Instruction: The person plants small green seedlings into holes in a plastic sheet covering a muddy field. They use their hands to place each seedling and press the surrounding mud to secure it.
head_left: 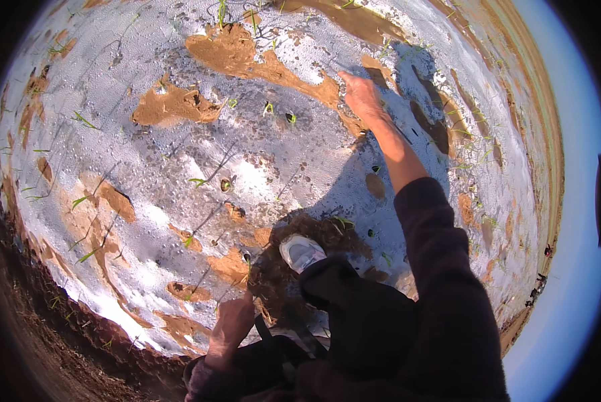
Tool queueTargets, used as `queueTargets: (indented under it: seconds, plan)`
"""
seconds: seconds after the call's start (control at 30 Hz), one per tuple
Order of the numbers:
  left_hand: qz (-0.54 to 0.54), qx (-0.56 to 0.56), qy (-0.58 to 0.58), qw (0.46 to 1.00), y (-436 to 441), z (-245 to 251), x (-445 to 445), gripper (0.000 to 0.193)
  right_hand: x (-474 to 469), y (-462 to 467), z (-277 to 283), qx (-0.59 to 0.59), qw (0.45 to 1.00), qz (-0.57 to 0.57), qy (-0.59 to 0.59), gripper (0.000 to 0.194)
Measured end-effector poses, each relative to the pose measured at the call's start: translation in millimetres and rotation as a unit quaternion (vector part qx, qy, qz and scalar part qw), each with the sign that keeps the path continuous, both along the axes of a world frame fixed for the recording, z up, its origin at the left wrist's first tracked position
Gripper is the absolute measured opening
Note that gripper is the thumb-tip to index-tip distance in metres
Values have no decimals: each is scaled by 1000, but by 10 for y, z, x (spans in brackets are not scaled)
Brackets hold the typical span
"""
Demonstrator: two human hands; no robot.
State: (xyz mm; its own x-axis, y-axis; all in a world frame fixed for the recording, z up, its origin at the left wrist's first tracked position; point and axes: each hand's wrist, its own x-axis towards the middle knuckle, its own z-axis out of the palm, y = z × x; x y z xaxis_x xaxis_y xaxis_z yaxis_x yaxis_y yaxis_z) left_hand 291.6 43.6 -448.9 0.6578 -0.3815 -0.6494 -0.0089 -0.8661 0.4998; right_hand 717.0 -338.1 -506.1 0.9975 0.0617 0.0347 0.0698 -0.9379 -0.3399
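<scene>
Plastic mulch film (189, 151), wet and shiny, covers the ground, with small green seedlings (197, 182) in holes. My right hand (363, 98) reaches out low over the film beside a long patch of brown soil (280, 73). Its index finger points left and the other fingers are curled; whether it pinches anything is unclear. At the bottom, my left hand (234, 319) is curled near a hole with a thin seedling (249, 264). Its grip is hidden by the fingers. Between the hands, a few seedlings (291, 118) stand in holes in the film.
My shoe (303, 253) stands in a dark soil patch. Dark straps hang by my left hand. Bare soil (79, 346) borders the film at the lower left. Muddy water (360, 22) lies at the top. Small distant figures, perhaps people, show at the right edge of the field.
</scene>
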Motion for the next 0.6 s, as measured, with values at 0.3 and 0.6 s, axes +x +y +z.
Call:
queueTargets:
  seconds: [0.3,0.6]
  plan:
    - [10,-2,-13,1000,-47,103,59,12,7,170,33,14,998,23,55,56]
    - [18,-55,-14,998,-73,284,59,15,-138,845,397,21,986,163,13,42]
